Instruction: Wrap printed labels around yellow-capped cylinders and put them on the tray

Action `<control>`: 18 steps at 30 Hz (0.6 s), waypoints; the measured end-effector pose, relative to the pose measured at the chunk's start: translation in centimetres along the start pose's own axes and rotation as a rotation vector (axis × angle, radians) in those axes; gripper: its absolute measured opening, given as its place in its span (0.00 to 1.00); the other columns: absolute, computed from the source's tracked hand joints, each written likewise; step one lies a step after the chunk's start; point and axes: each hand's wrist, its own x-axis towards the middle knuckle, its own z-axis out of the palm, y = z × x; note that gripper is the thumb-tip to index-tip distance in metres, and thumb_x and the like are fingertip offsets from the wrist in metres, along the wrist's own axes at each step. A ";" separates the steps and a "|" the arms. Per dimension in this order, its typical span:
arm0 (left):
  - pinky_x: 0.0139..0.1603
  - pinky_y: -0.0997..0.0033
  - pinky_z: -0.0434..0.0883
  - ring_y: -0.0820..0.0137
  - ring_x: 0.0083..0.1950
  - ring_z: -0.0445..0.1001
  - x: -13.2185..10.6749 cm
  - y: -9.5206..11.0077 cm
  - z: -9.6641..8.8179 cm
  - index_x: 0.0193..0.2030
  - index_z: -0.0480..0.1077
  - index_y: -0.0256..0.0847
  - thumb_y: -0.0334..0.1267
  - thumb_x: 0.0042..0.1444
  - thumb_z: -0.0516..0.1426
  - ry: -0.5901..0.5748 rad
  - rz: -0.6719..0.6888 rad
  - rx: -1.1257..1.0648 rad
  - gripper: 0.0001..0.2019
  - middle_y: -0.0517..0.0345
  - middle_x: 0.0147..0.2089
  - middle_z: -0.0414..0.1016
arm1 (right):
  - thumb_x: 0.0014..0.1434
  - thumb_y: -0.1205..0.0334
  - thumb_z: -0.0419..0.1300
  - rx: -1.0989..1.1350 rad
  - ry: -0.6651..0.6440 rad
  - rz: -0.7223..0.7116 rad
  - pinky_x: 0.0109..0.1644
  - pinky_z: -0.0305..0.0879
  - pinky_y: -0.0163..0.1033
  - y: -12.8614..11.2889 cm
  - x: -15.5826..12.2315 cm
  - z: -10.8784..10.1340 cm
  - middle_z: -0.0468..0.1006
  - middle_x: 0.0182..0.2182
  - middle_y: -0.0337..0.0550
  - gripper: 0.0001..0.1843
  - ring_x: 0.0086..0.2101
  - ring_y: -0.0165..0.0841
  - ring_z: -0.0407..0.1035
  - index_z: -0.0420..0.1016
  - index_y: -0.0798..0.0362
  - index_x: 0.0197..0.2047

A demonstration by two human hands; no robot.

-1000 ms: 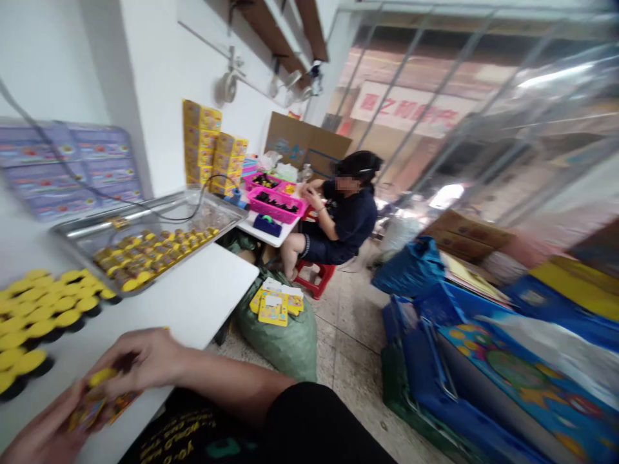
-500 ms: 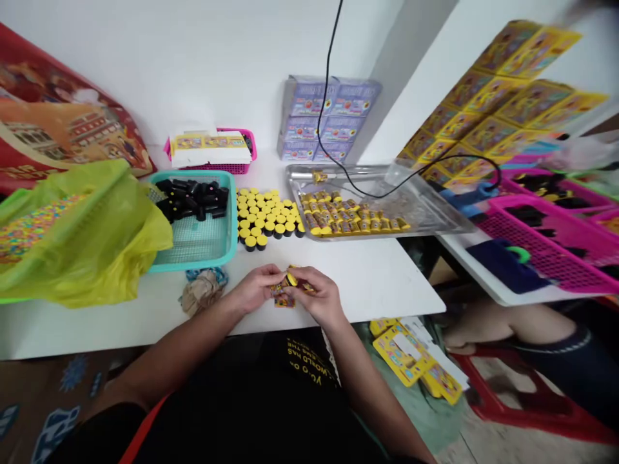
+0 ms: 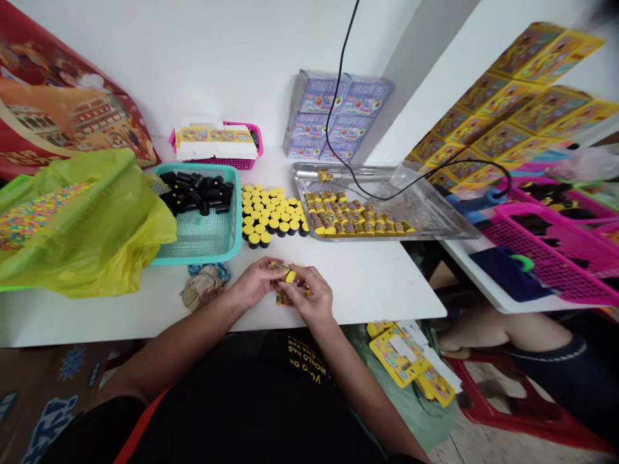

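White table (image 3: 372, 283), and beyond its metal tray (image 3: 435, 222) stood lettered purple boxes (image 3: 316, 116)! Nearer than the tray, "WORLD HAS" showed on a black shirt (image 3: 232, 399); left hand (image 3: 258, 283) and right hand (image 3: 314, 296) narrowly pinched a shiny, yellow-ended tube (image 3: 290, 276).

This person wears a black top (image 3: 217, 406), short in the sleeve (image 3: 109, 422), yellow lettering (image 3: 305, 362) on it including WORLD HAS, a red strip (image 3: 142, 425) and a thin green line (image 3: 371, 437); left hand (image 3: 255, 283) and right hand (image 3: 315, 296) are bare
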 end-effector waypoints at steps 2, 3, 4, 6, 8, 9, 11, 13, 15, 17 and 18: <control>0.33 0.71 0.70 0.69 0.32 0.75 0.1 0.0 0.0 0.34 0.73 0.35 0.35 0.49 0.66 -0.022 -0.037 -0.025 0.08 0.53 0.32 0.77 | 0.58 0.58 0.65 -0.087 0.025 -0.078 0.39 0.73 0.42 0.2 -0.2 0.2 0.76 0.36 0.45 0.17 0.35 0.36 0.72 0.74 0.49 0.51; 0.32 0.71 0.70 0.70 0.30 0.75 0.2 0.0 0.0 0.33 0.74 0.34 0.37 0.51 0.65 -0.031 -0.064 -0.037 0.09 0.53 0.31 0.76 | 0.58 0.59 0.64 -0.129 0.034 -0.121 0.41 0.73 0.43 0.3 -0.3 0.2 0.76 0.37 0.46 0.17 0.37 0.37 0.72 0.74 0.49 0.52; 0.32 0.71 0.70 0.70 0.29 0.74 0.2 -0.1 -0.1 0.33 0.74 0.34 0.39 0.52 0.65 -0.035 -0.088 -0.050 0.09 0.53 0.30 0.76 | 0.59 0.61 0.63 -0.160 0.035 -0.160 0.42 0.73 0.44 0.3 -0.4 0.3 0.76 0.39 0.48 0.17 0.39 0.38 0.72 0.74 0.49 0.52; 0.30 0.72 0.68 0.71 0.28 0.73 0.3 -0.2 -0.1 0.33 0.74 0.34 0.38 0.52 0.65 -0.022 -0.101 -0.083 0.09 0.54 0.30 0.76 | 0.59 0.61 0.63 -0.175 0.013 -0.199 0.45 0.72 0.46 0.3 -0.5 0.2 0.76 0.40 0.49 0.19 0.41 0.39 0.72 0.73 0.50 0.54; 0.30 0.73 0.68 0.71 0.30 0.73 0.3 -0.1 0.0 0.33 0.75 0.34 0.36 0.52 0.65 -0.011 -0.101 -0.099 0.08 0.53 0.31 0.76 | 0.60 0.60 0.63 -0.124 -0.006 -0.164 0.45 0.72 0.46 0.3 -0.5 0.2 0.77 0.40 0.49 0.19 0.41 0.39 0.72 0.73 0.50 0.55; 0.31 0.73 0.68 0.70 0.31 0.74 0.3 -0.1 0.0 0.34 0.75 0.33 0.36 0.52 0.65 -0.010 -0.109 -0.095 0.07 0.53 0.31 0.76 | 0.60 0.59 0.63 -0.092 -0.008 -0.134 0.44 0.73 0.45 0.3 -0.4 0.2 0.77 0.40 0.48 0.19 0.40 0.38 0.73 0.73 0.50 0.55; 0.34 0.72 0.70 0.69 0.33 0.75 0.2 0.1 0.1 0.35 0.76 0.33 0.36 0.54 0.64 -0.005 -0.138 -0.074 0.07 0.51 0.33 0.77 | 0.62 0.59 0.61 -0.054 -0.003 -0.090 0.43 0.73 0.44 0.4 -0.4 0.2 0.77 0.39 0.47 0.18 0.39 0.37 0.73 0.73 0.49 0.55; 0.36 0.71 0.71 0.70 0.33 0.75 0.1 0.2 0.1 0.37 0.76 0.33 0.37 0.55 0.62 0.009 -0.158 -0.069 0.07 0.50 0.34 0.78 | 0.63 0.59 0.60 -0.066 0.008 -0.091 0.43 0.73 0.44 0.6 -0.4 0.4 0.77 0.38 0.46 0.16 0.39 0.36 0.73 0.74 0.49 0.54; 0.36 0.71 0.71 0.71 0.33 0.74 0.1 0.2 0.2 0.38 0.76 0.33 0.36 0.57 0.61 0.031 -0.148 -0.076 0.07 0.51 0.35 0.78 | 0.63 0.60 0.60 -0.100 0.019 -0.100 0.44 0.73 0.44 0.8 -0.4 0.6 0.77 0.38 0.47 0.16 0.39 0.36 0.73 0.75 0.49 0.54; 0.36 0.72 0.72 0.71 0.33 0.74 0.1 0.1 0.2 0.38 0.76 0.33 0.36 0.57 0.61 0.051 -0.132 -0.070 0.07 0.51 0.34 0.78 | 0.63 0.60 0.60 -0.117 0.023 -0.098 0.45 0.73 0.44 0.8 -0.4 0.8 0.77 0.38 0.48 0.15 0.40 0.36 0.72 0.76 0.49 0.52; 0.36 0.72 0.72 0.71 0.33 0.74 0.1 0.0 0.2 0.38 0.76 0.33 0.36 0.57 0.61 0.058 -0.126 -0.064 0.07 0.51 0.34 0.77 | 0.63 0.60 0.60 -0.116 0.025 -0.097 0.45 0.73 0.44 0.8 -0.4 0.9 0.78 0.38 0.48 0.14 0.40 0.36 0.72 0.76 0.49 0.52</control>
